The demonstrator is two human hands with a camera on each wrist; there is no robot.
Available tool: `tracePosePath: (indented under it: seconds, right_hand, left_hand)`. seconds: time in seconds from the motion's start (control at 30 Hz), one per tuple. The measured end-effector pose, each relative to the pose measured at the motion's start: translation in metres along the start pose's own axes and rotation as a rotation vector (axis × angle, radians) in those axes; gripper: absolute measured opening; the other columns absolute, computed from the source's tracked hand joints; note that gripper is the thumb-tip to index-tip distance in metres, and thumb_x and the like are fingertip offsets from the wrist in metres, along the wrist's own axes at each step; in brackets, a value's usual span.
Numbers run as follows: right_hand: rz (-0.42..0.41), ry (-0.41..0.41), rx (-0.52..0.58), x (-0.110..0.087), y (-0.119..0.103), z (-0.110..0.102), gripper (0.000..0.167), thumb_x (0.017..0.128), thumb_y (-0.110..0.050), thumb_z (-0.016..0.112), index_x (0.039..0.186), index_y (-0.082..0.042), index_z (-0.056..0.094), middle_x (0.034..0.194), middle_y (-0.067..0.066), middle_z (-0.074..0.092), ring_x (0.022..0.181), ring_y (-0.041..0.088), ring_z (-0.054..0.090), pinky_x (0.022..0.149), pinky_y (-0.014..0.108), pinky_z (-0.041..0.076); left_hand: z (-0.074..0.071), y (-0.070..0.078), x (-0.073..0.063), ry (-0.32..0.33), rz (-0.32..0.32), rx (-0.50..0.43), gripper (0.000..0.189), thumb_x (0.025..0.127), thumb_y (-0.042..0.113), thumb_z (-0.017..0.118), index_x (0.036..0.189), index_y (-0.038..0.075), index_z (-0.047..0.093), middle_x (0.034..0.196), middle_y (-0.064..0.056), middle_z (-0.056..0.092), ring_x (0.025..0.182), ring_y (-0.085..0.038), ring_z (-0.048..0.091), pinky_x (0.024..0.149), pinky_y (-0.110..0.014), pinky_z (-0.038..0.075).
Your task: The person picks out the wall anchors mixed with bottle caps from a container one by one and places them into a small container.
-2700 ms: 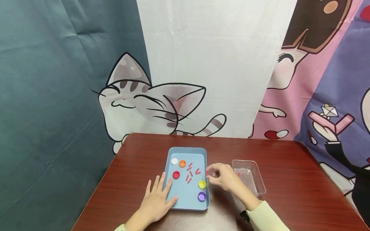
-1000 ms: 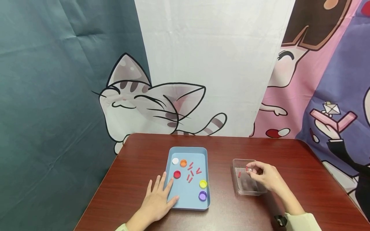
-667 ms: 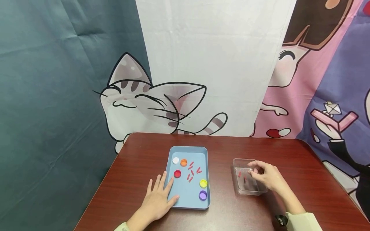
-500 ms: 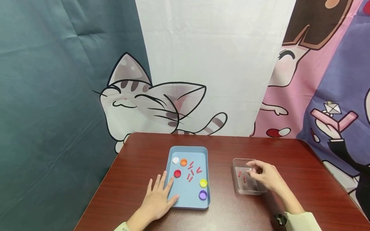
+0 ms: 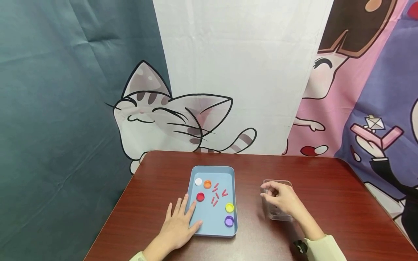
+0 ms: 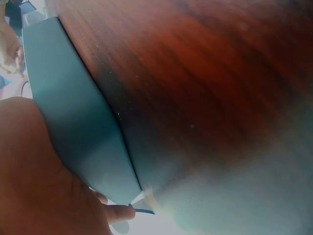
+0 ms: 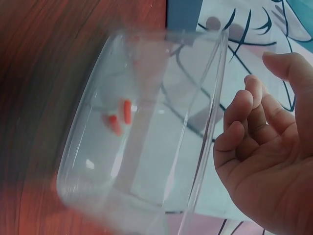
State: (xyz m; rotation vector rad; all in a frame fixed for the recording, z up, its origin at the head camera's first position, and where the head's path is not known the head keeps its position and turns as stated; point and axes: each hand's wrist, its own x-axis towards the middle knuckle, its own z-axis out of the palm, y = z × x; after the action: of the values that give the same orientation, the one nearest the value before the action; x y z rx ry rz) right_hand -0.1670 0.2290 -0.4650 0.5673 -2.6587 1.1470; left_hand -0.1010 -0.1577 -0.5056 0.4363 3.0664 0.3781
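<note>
My left hand [image 5: 176, 226] lies with fingers spread at the left rim of a blue tray [image 5: 210, 228], its fingertips over the edge. Several short red sticks [image 5: 217, 195] are scattered in the middle of the tray. Over the clear plastic box [image 5: 281, 218] to the right hovers my right hand [image 5: 283, 198], fingers loosely bent with nothing between them. From the right wrist view, two red sticks [image 7: 127, 111] lie inside the box. In the head view the hand hides most of the box's inside.
Round bottle-cap-like pieces share the tray: white [image 5: 198, 182], orange [image 5: 207, 184], red [image 5: 200, 197], yellow [image 5: 229, 207] and purple [image 5: 229, 221]. The brown table [image 5: 156, 181] ends before a printed cloth backdrop [image 5: 254, 72].
My right hand carried a red stick from the tray's right side to the box and let it drop inside. It has since moved left, back toward the tray. My left hand stayed put.
</note>
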Motion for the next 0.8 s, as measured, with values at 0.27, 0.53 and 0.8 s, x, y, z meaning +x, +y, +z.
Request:
tracePosePath:
  seconds: [0.27,0.53,0.8]
  right_hand:
    - [-0.019,0.007,-0.003,0.008,-0.011,0.015,0.02,0.081,-0.011,0.083,0.099,-0.016,0.073,0.066,-0.015,0.053,0.06,0.0,0.049,0.055,0.021,0.044]
    - [0.04,-0.05,0.026,0.017,-0.017,0.027,0.021,0.083,-0.015,0.082,0.102,-0.016,0.073,0.068,-0.013,0.054,0.062,0.002,0.05,0.056,0.021,0.044]
    - [0.036,-0.086,0.027,0.026,-0.022,0.038,0.021,0.084,-0.015,0.081,0.103,-0.015,0.074,0.068,-0.013,0.055,0.064,0.003,0.051,0.059,0.022,0.045]
  left_hand:
    - [-0.001,0.001,0.0,0.003,0.003,-0.004,0.073,0.099,0.063,0.047,0.154,0.015,0.045,0.166,-0.018,0.024,0.15,-0.044,0.024,0.117,-0.068,0.014]
    - [0.0,0.0,0.0,-0.004,0.001,-0.003,0.073,0.099,0.063,0.047,0.155,0.015,0.044,0.166,-0.017,0.023,0.151,-0.044,0.024,0.117,-0.068,0.014]
    - [0.001,-0.001,0.0,-0.005,0.0,-0.002,0.073,0.099,0.063,0.047,0.155,0.016,0.044,0.167,-0.017,0.022,0.151,-0.043,0.023,0.117,-0.068,0.014]
